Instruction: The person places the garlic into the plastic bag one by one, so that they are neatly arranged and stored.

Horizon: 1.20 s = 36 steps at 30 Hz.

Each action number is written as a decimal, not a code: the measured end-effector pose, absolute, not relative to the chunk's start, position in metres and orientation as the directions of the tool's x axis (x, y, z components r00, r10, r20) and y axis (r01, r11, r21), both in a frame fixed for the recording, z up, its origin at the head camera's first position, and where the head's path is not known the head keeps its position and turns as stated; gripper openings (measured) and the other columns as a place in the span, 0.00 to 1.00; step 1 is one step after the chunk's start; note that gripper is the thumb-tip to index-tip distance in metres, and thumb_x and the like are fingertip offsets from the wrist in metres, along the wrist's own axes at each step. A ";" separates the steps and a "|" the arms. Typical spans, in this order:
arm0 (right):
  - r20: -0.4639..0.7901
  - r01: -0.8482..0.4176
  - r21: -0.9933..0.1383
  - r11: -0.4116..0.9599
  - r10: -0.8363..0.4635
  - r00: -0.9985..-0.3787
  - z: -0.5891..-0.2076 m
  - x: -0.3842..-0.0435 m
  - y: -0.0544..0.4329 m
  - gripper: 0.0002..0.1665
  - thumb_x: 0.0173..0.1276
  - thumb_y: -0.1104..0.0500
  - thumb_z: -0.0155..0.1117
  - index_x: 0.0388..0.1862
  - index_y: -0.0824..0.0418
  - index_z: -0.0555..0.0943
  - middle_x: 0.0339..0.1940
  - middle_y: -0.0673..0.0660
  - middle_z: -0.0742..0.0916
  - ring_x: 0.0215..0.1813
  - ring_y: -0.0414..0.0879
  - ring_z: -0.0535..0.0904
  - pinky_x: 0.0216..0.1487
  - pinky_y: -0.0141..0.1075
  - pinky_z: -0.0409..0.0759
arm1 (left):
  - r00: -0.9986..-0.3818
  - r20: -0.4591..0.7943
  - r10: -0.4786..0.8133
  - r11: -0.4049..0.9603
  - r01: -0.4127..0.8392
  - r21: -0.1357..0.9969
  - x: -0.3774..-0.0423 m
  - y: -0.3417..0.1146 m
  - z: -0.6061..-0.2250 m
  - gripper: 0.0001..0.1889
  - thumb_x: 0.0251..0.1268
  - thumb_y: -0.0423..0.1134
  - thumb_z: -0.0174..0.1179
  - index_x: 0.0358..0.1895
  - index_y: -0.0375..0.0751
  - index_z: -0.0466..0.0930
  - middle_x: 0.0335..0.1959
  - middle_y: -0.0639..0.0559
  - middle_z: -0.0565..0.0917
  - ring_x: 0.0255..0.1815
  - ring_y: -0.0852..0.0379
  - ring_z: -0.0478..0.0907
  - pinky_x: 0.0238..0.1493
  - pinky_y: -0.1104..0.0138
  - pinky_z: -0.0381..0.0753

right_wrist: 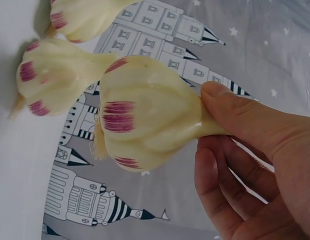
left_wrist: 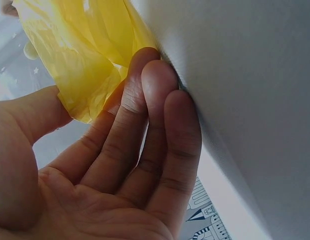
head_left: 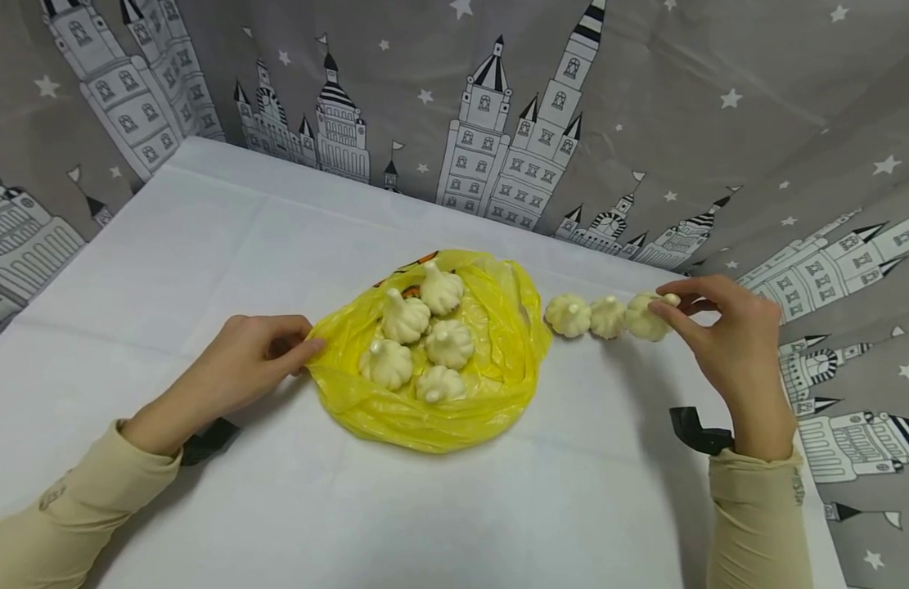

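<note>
A yellow plastic bag (head_left: 491, 409) lies spread on the table with its mouth wide, and several garlic bulbs (head_left: 450, 343) sit inside it. My left hand (head_left: 251, 360) pinches the bag's left edge between thumb and forefinger; the left wrist view shows the thin yellow plastic (left_wrist: 87, 55) there. To the right of the bag, two garlic bulbs (head_left: 569, 316) stand side by side in a row. At the row's right end my right hand (head_left: 719, 319) pinches a third garlic bulb (right_wrist: 145, 115) by its stem. Purple streaks and a tuft of pale roots show on that bulb.
A white cloth covers the table (head_left: 439, 515). Behind it and along the right side hangs a grey curtain (head_left: 645, 98) printed with castles and stars. Dark wrist mounts (head_left: 700, 433) sit by both sleeves.
</note>
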State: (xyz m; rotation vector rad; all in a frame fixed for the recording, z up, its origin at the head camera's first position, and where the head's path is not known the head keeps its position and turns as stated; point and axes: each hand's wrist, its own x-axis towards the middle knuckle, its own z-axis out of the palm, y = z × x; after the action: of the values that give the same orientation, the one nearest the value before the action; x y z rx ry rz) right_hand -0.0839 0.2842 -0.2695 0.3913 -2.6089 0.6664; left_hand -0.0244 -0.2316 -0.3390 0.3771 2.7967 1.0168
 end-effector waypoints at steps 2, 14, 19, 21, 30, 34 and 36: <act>0.458 -0.368 -0.399 0.840 -0.164 -0.873 -0.268 -0.084 0.282 0.12 0.60 0.65 0.83 0.44 0.61 0.92 0.36 0.59 0.91 0.38 0.17 0.74 0.41 0.17 0.68 | -0.958 -0.039 0.285 0.737 0.192 0.648 -0.025 -0.232 -0.340 0.09 0.78 0.43 0.64 0.34 0.47 0.85 0.23 0.61 0.84 0.26 0.61 0.77 0.33 0.67 0.75; 0.496 -0.438 -0.419 0.795 -0.204 -0.844 -0.265 -0.087 0.258 0.11 0.60 0.65 0.83 0.41 0.60 0.92 0.33 0.55 0.90 0.37 0.24 0.78 0.42 0.19 0.71 | -0.952 -0.034 0.303 0.738 0.212 0.641 -0.024 -0.230 -0.340 0.09 0.76 0.42 0.65 0.32 0.49 0.83 0.24 0.60 0.83 0.26 0.60 0.73 0.33 0.67 0.73; 0.494 -0.472 -0.437 0.765 -0.235 -0.837 -0.261 -0.096 0.236 0.10 0.61 0.65 0.82 0.41 0.60 0.92 0.33 0.56 0.90 0.37 0.40 0.83 0.44 0.20 0.72 | -0.953 -0.027 0.302 0.739 0.216 0.638 -0.024 -0.231 -0.338 0.09 0.76 0.41 0.65 0.33 0.48 0.84 0.25 0.59 0.83 0.27 0.59 0.74 0.33 0.67 0.73; 0.476 -0.476 -0.441 0.761 -0.251 -0.843 -0.261 -0.100 0.227 0.09 0.62 0.64 0.81 0.42 0.60 0.92 0.33 0.56 0.90 0.37 0.46 0.84 0.44 0.22 0.72 | -0.954 -0.026 0.300 0.741 0.216 0.636 -0.024 -0.231 -0.338 0.09 0.76 0.41 0.65 0.33 0.48 0.84 0.24 0.59 0.83 0.26 0.59 0.74 0.33 0.67 0.73; 0.439 -0.532 -0.456 0.714 -0.340 -0.832 -0.263 -0.115 0.186 0.10 0.63 0.63 0.81 0.43 0.61 0.91 0.35 0.55 0.90 0.37 0.47 0.86 0.44 0.26 0.77 | -0.956 -0.034 0.291 0.738 0.202 0.644 -0.023 -0.232 -0.339 0.10 0.77 0.43 0.65 0.33 0.49 0.84 0.24 0.61 0.83 0.26 0.62 0.73 0.33 0.67 0.72; 0.417 -0.545 -0.486 0.683 -0.366 -0.832 -0.263 -0.120 0.170 0.10 0.64 0.61 0.81 0.43 0.61 0.91 0.38 0.54 0.91 0.38 0.45 0.86 0.43 0.26 0.80 | -0.956 -0.025 0.292 0.738 0.209 0.642 -0.022 -0.233 -0.340 0.09 0.76 0.43 0.66 0.33 0.49 0.84 0.24 0.61 0.83 0.26 0.62 0.72 0.32 0.68 0.72; 0.404 -0.548 -0.494 0.675 -0.379 -0.832 -0.264 -0.123 0.163 0.10 0.64 0.60 0.80 0.43 0.60 0.90 0.38 0.53 0.91 0.38 0.44 0.86 0.43 0.29 0.82 | -0.956 -0.023 0.291 0.737 0.209 0.643 -0.022 -0.233 -0.339 0.09 0.76 0.43 0.66 0.33 0.49 0.84 0.24 0.61 0.83 0.26 0.62 0.72 0.32 0.68 0.72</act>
State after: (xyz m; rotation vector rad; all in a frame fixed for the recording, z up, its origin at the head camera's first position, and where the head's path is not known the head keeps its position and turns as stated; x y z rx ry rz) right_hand -0.1228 0.1633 -0.2635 0.7418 -2.6224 0.9008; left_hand -0.0221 -0.2327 -0.3393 0.4065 2.8130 1.0191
